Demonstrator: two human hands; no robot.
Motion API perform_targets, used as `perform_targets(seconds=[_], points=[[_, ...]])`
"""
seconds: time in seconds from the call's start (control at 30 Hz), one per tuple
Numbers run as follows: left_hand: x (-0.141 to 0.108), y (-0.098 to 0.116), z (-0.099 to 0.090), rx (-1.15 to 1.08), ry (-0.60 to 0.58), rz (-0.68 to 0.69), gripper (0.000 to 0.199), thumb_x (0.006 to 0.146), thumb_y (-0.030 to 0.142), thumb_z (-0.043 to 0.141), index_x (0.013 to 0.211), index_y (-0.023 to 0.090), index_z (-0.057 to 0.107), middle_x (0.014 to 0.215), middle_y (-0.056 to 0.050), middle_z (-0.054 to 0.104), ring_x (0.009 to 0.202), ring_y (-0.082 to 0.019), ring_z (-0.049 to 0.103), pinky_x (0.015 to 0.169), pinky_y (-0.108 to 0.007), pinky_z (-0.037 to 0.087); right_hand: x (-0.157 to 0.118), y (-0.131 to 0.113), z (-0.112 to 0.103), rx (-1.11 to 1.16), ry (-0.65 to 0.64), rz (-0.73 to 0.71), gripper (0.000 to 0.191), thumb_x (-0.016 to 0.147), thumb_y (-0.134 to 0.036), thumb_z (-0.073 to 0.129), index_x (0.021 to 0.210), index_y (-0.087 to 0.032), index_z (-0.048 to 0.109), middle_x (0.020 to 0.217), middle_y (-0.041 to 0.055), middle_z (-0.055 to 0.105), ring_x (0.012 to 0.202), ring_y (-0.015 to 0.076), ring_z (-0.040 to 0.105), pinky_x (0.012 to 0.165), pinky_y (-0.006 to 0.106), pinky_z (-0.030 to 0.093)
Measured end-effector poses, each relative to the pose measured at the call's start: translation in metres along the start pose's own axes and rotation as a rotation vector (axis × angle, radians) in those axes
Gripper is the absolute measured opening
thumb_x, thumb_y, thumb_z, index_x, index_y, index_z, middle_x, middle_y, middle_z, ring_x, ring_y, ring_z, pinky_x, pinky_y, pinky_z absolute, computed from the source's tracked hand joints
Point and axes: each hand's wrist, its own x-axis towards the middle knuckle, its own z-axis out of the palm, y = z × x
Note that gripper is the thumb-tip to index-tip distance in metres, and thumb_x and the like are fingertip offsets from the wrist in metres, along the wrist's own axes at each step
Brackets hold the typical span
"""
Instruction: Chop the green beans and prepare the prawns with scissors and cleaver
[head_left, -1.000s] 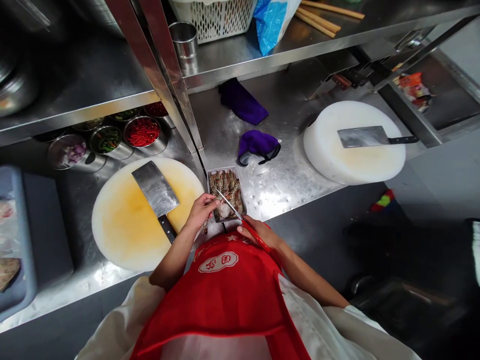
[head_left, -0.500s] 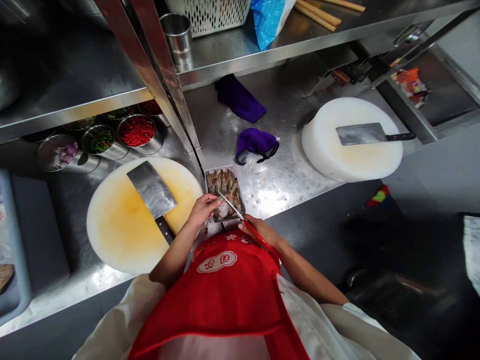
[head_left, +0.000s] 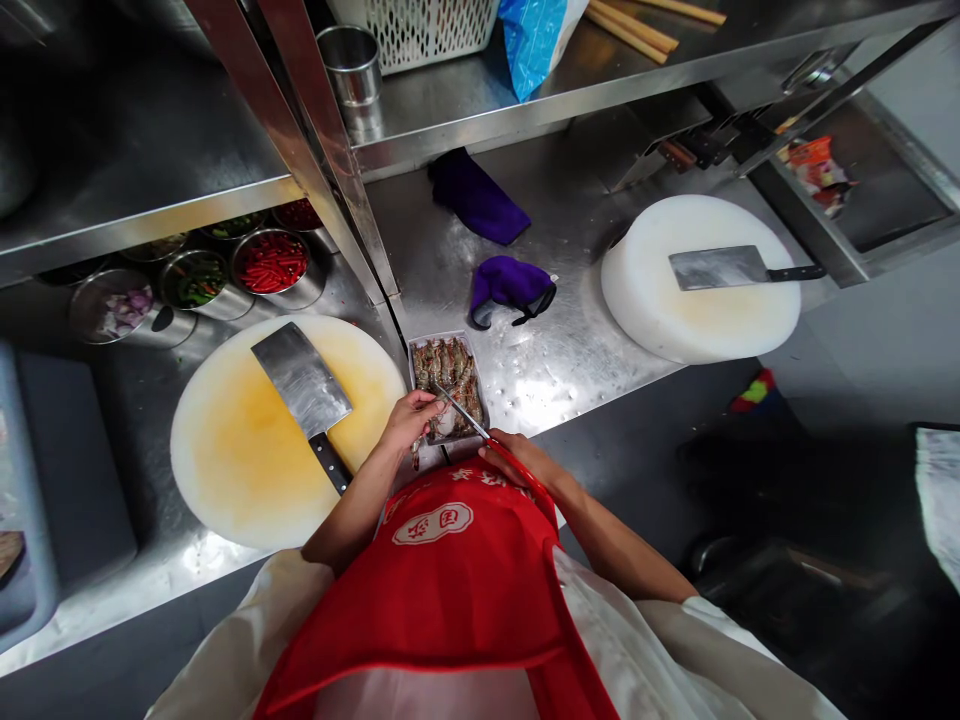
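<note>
My left hand point(head_left: 411, 420) is closed on a shrimp point(head_left: 415, 456), whose tail end hangs below my fingers. In my right hand point(head_left: 517, 458) is a pair of scissors point(head_left: 466, 417) with red handles. Its metal blades point up and left, and their tips are close to my left fingertips. Beneath both hands sits a shallow tray point(head_left: 485, 395) packed with several dark, striped shrimp point(head_left: 442, 358). The part of the shrimp inside my left fingers is mostly hidden.
On the left, a cleaver point(head_left: 301, 378) lies on a round cutting board point(head_left: 225, 450). Another cleaver point(head_left: 716, 268) rests on a thick board point(head_left: 675, 330) to the right. Purple cloths point(head_left: 510, 288) lie behind the tray. Metal cups of red chillies point(head_left: 271, 262) stand under the left shelf.
Both hands stay almost in place over the tray. The shrimp's tail below my left hand has shifted slightly, and the whole view has drifted a little.
</note>
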Motion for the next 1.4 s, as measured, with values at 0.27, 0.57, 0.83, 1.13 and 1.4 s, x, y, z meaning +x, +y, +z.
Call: perform_targets(seconds=[0.27, 0.57, 0.83, 1.13, 1.4], points=[[0.003, 0.002, -0.002, 0.040, -0.019, 0.000, 0.050, 0.053, 0.048, 0.089, 0.083, 0.016, 0.065, 0.081, -0.003, 0.071, 0.048, -0.006, 0.047, 0.041, -0.020, 0.034, 0.003, -0.001, -0.009, 0.112, -0.060, 0.014, 0.039, 0.095, -0.060, 0.050, 0.094, -0.021, 0.055, 0.087, 0.0032, 0.064, 0.079, 0.0195, 0.060, 0.072, 0.031, 0.044], [0.001, -0.001, 0.003, 0.062, 0.002, -0.036, 0.046, 0.055, 0.046, 0.087, 0.080, 0.016, 0.063, 0.075, -0.001, 0.068, 0.047, -0.006, 0.044, 0.041, -0.019, 0.031, 0.014, 0.019, 0.006, 0.063, 0.008, -0.044, 0.037, 0.096, -0.054, 0.046, 0.087, -0.020, 0.056, 0.081, 0.0034, 0.062, 0.072, 0.0174, 0.056, 0.067, 0.030, 0.042], [0.003, -0.005, 0.009, 0.090, 0.001, -0.050, 0.043, 0.056, 0.045, 0.087, 0.078, 0.017, 0.063, 0.070, 0.000, 0.064, 0.047, -0.006, 0.043, 0.041, -0.020, 0.031, 0.009, 0.017, 0.001, 0.141, 0.003, -0.018, 0.033, 0.093, -0.051, 0.051, 0.081, -0.020, 0.053, 0.071, -0.0005, 0.057, 0.064, 0.0150, 0.052, 0.061, 0.028, 0.040], [-0.017, 0.002, -0.024, -0.063, -0.174, 0.179, 0.045, 0.055, 0.037, 0.090, 0.092, 0.020, 0.070, 0.083, -0.001, 0.068, 0.066, -0.012, 0.058, 0.060, -0.023, 0.046, -0.003, 0.025, -0.007, 0.259, 0.047, 0.034, 0.038, 0.092, -0.057, 0.054, 0.080, -0.021, 0.050, 0.066, -0.0024, 0.054, 0.061, 0.0147, 0.052, 0.058, 0.027, 0.041], [-0.043, 0.023, -0.073, -0.176, -0.062, 0.259, 0.047, 0.050, 0.034, 0.091, 0.087, 0.021, 0.066, 0.085, -0.004, 0.071, 0.066, -0.014, 0.061, 0.057, -0.024, 0.047, -0.006, 0.032, -0.001, 0.185, 0.018, -0.053, 0.035, 0.092, -0.055, 0.054, 0.090, -0.020, 0.054, 0.072, -0.0013, 0.059, 0.066, 0.0152, 0.053, 0.062, 0.027, 0.041]])
